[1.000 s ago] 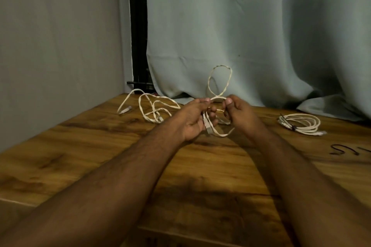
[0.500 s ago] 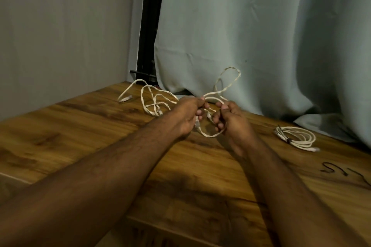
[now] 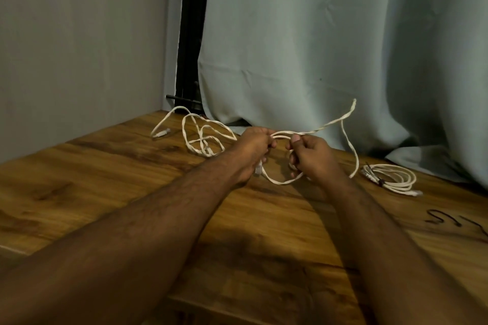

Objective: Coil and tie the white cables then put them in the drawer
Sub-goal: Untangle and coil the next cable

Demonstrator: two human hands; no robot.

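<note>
We count three white cables on the wooden table [image 3: 132, 187]; two hands at work, both ours, both bare to the forearm.

Cable one, the held cable [image 3: 280, 182]: our left hand [image 3: 253, 150] has its fingers curled round one side of it, a plug end hanging just below the fist; our right hand [image 3: 309, 155] pinches the other side, thumb on top, fingers curled under; between the two hands a loop sags down to the tabletop, and a short span runs straight across the top from hand to hand; beyond the right hand a twisted stretch rises toward the curtain [image 3: 330, 47], turns at its tip, and one strand drops back down to the wood right of the wrist.

Cable two, the loose cable [image 3: 203, 137]: lying in slack, uncoiled loops at the far left of the table, one plug end out to the left near the wall [image 3: 79, 47]; just beside the left hand, whether touching we cannot tell.

Cable three, the coiled cable [image 3: 390, 177]: a neat flat coil, bound by a dark tie at its near-left edge; right of the right hand, apart from it.

Two dark squiggles [image 3: 435, 217] show on the wood at the right edge; what they are we cannot tell.
</note>
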